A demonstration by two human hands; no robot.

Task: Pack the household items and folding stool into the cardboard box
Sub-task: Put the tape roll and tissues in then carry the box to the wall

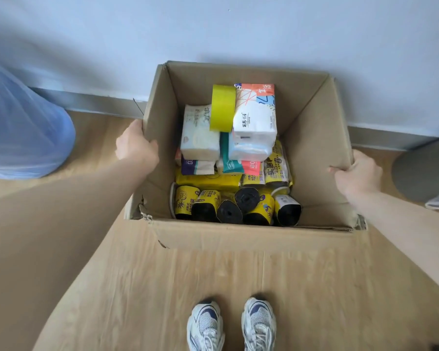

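Note:
An open cardboard box (314, 127) stands on the wooden floor against the wall. Inside lie tissue packs (255, 122), a roll of yellow tape (223, 107) standing on edge, and several black bin-bag rolls with yellow labels (230, 211) along the near side. My left hand (136, 145) grips the box's left wall at its top edge. My right hand (357, 174) grips the right wall's top edge. No folding stool is in view.
A blue translucent plastic bag (23, 127) bulges at the left by the wall. A grey round base (421, 173) sits on the floor at the right. The box's near flap (238, 274) lies flat toward my shoes (231, 325).

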